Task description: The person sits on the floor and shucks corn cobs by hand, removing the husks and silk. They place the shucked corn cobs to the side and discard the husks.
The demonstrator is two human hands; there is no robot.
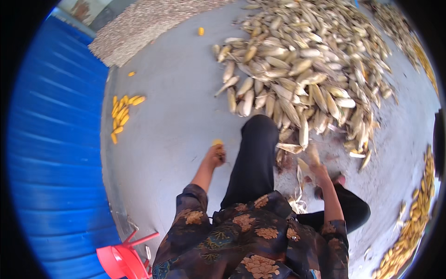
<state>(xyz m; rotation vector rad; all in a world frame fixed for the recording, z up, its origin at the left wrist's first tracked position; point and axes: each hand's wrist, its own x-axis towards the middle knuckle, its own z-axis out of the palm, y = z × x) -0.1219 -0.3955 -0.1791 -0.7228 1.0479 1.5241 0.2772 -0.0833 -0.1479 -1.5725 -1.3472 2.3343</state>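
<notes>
Left of my raised knee, my left hand (218, 155) is closed on a yellow ear of corn (217, 142), whose end shows past the fingers. On the other side of that knee, my right hand (317, 169) is on a pale husked ear of corn (313, 153) at the near edge of the heap. Loose husk leaves (300, 172) lie beside it. The large heap of unhusked corn ears (296, 66) spreads over the grey floor in front of me. More torn husks (297, 205) lie beneath my right forearm.
Several bare yellow ears (120, 114) lie near the blue corrugated sheet (59, 139) on the left. A single ear (201, 31) lies farther forward. A red plastic chair (120, 259) stands at lower left. A long row of yellow ears (413, 223) runs along the right.
</notes>
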